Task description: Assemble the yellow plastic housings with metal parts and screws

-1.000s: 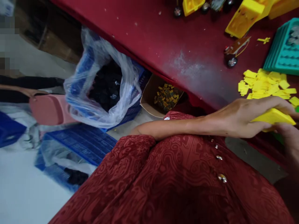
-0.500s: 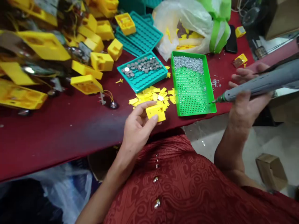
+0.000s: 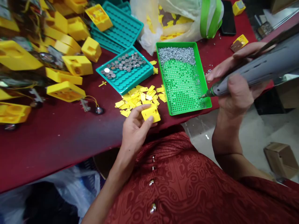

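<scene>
My left hand (image 3: 136,126) pinches a small yellow plastic case (image 3: 151,114) between thumb and fingers, close to the table's front edge. Just behind it lies a heap of small yellow plastic pieces (image 3: 133,98). My right hand (image 3: 239,90) grips a grey electric screwdriver (image 3: 254,63), its thumb over the body and some fingers stretched out beyond it. The tool's tip points down left over the right side of a green perforated tray (image 3: 181,90). Small silver screws (image 3: 177,56) fill the far end of that tray, with a few more along its right side.
A teal tray (image 3: 129,79) holds round metal discs, with more teal trays (image 3: 123,21) behind. Yellow housings with wires (image 3: 77,65) crowd the left. A plastic bag (image 3: 173,25) of yellow parts and a black phone (image 3: 227,17) lie at the back. A cardboard box (image 3: 281,158) stands on the floor.
The view has shifted, so the table things sit further left. The screwdriver's tip has come lower and nearer the green tray's floor. The yellow case stays in my left hand.
</scene>
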Demonstrator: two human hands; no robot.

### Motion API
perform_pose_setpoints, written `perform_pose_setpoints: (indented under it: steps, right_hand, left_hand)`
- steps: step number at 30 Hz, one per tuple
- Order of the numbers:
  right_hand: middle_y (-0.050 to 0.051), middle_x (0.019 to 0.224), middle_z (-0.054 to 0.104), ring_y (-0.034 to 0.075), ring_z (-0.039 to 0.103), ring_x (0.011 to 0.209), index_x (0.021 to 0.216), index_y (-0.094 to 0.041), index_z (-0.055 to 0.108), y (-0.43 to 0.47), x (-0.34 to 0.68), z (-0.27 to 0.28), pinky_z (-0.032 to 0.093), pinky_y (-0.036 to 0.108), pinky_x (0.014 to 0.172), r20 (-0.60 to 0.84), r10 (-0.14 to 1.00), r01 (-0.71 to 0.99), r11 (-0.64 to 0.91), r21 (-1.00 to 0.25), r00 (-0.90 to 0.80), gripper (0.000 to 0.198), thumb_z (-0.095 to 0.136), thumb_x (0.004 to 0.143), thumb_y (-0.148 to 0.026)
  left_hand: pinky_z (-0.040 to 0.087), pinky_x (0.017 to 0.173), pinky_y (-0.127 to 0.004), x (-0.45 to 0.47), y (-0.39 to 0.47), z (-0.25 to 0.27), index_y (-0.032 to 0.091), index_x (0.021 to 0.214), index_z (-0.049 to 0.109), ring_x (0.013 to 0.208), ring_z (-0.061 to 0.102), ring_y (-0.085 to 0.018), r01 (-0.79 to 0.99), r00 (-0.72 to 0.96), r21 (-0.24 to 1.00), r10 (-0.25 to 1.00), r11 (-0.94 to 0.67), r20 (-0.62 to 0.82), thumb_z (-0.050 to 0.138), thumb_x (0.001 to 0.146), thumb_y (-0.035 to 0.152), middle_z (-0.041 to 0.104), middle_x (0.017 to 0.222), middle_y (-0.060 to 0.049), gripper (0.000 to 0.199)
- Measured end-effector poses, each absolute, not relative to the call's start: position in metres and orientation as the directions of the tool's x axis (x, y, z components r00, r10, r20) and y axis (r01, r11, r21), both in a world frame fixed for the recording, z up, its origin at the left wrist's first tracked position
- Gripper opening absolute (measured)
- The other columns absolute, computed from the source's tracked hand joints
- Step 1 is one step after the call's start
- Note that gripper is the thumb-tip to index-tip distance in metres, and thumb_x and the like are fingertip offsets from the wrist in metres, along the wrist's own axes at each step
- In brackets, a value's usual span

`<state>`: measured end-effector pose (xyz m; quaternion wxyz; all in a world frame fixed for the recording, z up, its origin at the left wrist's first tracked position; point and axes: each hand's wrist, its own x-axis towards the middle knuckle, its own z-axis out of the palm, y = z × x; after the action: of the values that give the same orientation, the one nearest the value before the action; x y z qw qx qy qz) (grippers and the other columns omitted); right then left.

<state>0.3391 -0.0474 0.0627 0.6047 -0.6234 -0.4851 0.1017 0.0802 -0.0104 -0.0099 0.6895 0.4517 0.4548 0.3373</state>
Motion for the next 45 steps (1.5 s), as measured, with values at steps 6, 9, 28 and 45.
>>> perform_pose_setpoints:
  steps: [6,9,28,45]
  right_hand:
    - [0.002,0.085,0.061,0.02,0.06,0.066,0.124,-0.031,0.043,-0.045,0.338,0.05,0.057,0.04,0.067,0.414,0.699,0.535,0.054,-0.843,0.583,0.071,0.052,0.091,-0.093]
    - [0.004,0.086,0.062,0.023,0.066,0.073,0.126,-0.029,0.046,-0.042,0.339,0.041,0.062,0.043,0.07,0.358,0.665,0.547,-0.092,-0.832,0.656,0.075,0.043,0.094,-0.097]
    - [0.006,0.092,0.064,0.021,0.065,0.071,0.125,-0.028,0.045,-0.032,0.343,0.022,0.058,0.039,0.063,0.435,0.658,0.607,-0.042,-0.793,0.615,0.099,0.028,0.079,-0.114]
    - [0.001,0.08,0.059,0.017,0.059,0.06,0.12,-0.027,0.047,-0.033,0.336,0.027,0.054,0.035,0.057,0.487,0.653,0.544,0.133,-0.828,0.58,0.084,0.038,0.089,-0.105]
  left_hand:
    - [0.069,0.065,-0.025,0.085,-0.011,-0.013,0.021,0.114,0.074,0.081,0.077,-0.017,-0.073,0.312,0.945,0.907,0.32,-0.283,0.097,0.074,0.041,0.081,0.098,-0.005,0.05]
    - [0.069,0.067,-0.024,0.085,-0.013,-0.013,0.021,0.115,0.074,0.083,0.078,-0.017,-0.052,0.312,0.954,0.912,0.295,-0.266,0.096,0.076,0.041,0.081,0.101,-0.005,0.049]
    - [0.071,0.071,-0.028,0.086,-0.016,-0.001,0.022,0.117,0.074,0.084,0.08,-0.02,-0.019,0.302,0.944,0.902,0.328,-0.308,0.096,0.078,0.042,0.082,0.104,-0.006,0.049]
    - [0.071,0.072,-0.028,0.092,-0.011,0.004,0.023,0.114,0.076,0.085,0.079,-0.019,-0.022,0.31,0.928,0.885,0.373,-0.348,0.097,0.076,0.04,0.082,0.103,-0.006,0.047]
